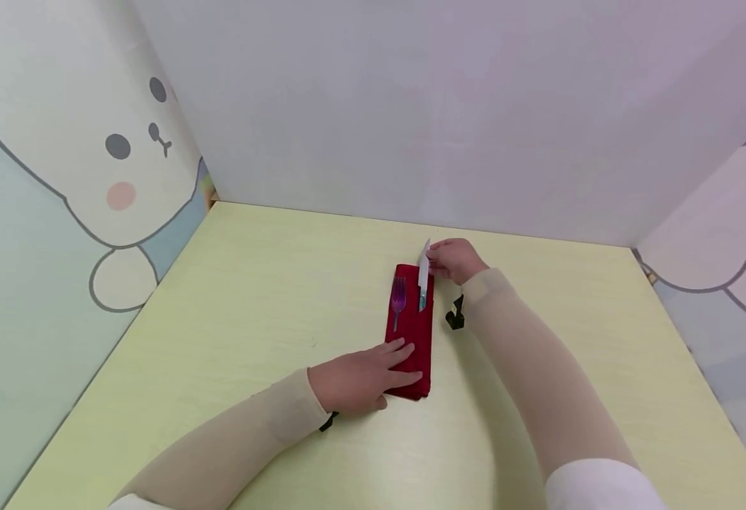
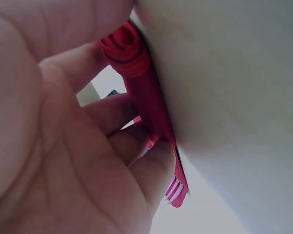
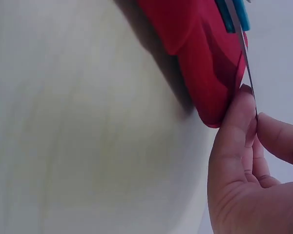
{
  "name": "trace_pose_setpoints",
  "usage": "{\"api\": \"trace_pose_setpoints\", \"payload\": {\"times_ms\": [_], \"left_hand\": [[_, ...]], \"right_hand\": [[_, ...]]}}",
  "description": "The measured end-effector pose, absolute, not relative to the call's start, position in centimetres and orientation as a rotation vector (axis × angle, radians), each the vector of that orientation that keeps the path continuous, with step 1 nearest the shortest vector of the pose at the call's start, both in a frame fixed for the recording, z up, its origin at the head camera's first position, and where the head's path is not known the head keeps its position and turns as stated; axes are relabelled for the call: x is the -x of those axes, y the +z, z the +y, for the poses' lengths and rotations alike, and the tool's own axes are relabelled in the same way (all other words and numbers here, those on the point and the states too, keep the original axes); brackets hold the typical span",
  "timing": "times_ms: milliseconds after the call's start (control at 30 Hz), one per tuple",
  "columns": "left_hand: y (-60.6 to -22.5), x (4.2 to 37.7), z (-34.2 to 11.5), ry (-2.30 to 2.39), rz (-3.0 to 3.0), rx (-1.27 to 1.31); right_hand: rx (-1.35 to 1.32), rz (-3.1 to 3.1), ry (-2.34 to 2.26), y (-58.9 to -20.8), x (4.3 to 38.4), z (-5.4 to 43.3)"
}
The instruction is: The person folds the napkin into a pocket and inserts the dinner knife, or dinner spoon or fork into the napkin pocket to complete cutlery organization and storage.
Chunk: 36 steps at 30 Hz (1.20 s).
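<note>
A folded red napkin [image 1: 419,331] lies lengthwise on the table, its near end showing rolled layers in the left wrist view. My left hand [image 1: 356,379] rests on its near half with fingers straight and spread. A purplish fork [image 1: 399,296] stands tines-up on the napkin's left side, the lower handle hidden in the cloth. To its right is a knife [image 1: 424,270] with a blue-green handle, blade pointing to the far end and handle end at a fold. My right hand [image 1: 454,259] pinches the blade near its tip between thumb and fingers, at the napkin's far edge [image 3: 210,117].
The pale yellow table [image 1: 270,283] extends around the napkin. A plain whitish wall [image 1: 385,120] rises behind it, with cartoon-printed side panels [image 1: 28,297] left and right. Small black wrist-camera mounts [image 1: 455,315] hang under both sleeves.
</note>
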<state>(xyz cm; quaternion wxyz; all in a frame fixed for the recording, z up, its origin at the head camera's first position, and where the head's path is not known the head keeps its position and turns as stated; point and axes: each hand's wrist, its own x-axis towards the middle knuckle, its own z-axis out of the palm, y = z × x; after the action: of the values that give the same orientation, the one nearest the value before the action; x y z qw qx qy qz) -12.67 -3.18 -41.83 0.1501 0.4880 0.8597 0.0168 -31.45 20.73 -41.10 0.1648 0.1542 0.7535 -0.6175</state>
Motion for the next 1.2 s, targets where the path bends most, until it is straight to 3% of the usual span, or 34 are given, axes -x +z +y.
{"api": "trace_pose_setpoints", "payload": {"times_ms": [467,1200], "left_hand": [[-42.0,12.7,-3.3,0.068,2.484,-1.393],[-42.2,12.6,-3.1,0.108,2.504,-1.343]], "right_hand": [[-0.421,2.165,-1.840,-41.1,28.0,20.9],[-0.420,2.182,-1.683,-42.6,25.6,20.7]]}}
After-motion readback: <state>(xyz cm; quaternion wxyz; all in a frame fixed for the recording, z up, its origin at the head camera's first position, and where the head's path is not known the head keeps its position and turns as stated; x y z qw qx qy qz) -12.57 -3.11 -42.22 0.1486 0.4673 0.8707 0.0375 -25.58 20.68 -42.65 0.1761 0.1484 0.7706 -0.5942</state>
